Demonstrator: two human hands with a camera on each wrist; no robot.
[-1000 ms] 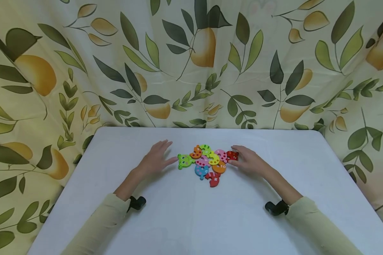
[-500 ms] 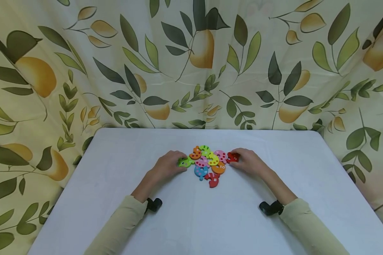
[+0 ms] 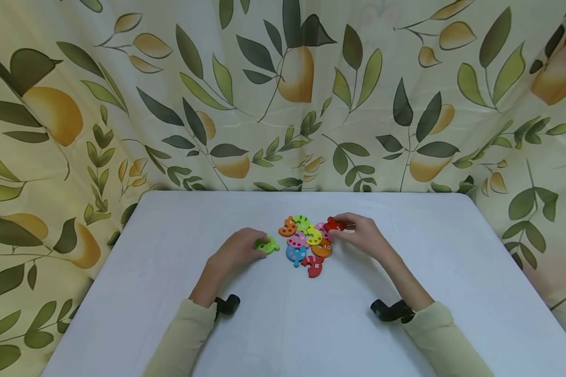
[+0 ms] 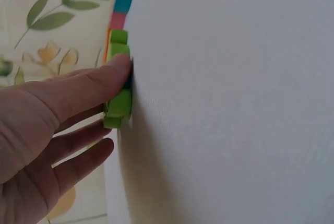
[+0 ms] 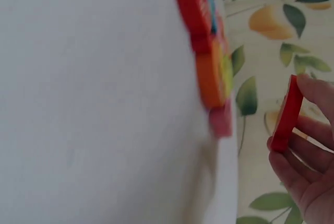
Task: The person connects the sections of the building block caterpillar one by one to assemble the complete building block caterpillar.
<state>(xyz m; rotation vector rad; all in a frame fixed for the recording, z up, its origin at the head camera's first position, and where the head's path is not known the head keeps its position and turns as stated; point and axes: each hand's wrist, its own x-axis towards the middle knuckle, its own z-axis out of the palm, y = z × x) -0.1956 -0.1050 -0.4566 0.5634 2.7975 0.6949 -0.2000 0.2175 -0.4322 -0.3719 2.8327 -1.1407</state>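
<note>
My left hand (image 3: 237, 253) pinches a green puzzle piece shaped like an animal head (image 3: 268, 245), just left of the cluster; in the left wrist view the thumb lies along the edge of this green piece (image 4: 121, 104). Thumb and fingers of my right hand (image 3: 360, 234) grip a red puzzle piece (image 3: 333, 225) at the cluster's upper right. Seen from the right wrist, that red piece (image 5: 288, 114) is raised off the table. Between the hands lie several colourful numbered pieces, among them an orange one (image 3: 322, 248), a blue one (image 3: 295, 255) and a red striped one (image 3: 314, 266).
A white-covered table (image 3: 283, 324) spreads under the hands. Behind it hangs a curtain (image 3: 273, 131) printed with leaves and fruit. Dark cameras are strapped at both wrists, beside the light sleeves (image 3: 181, 335).
My left hand has closed on the green head piece and drawn it left, away from the cluster. The right hand has taken the red piece and lifted it up and leftward, over the pink one.
</note>
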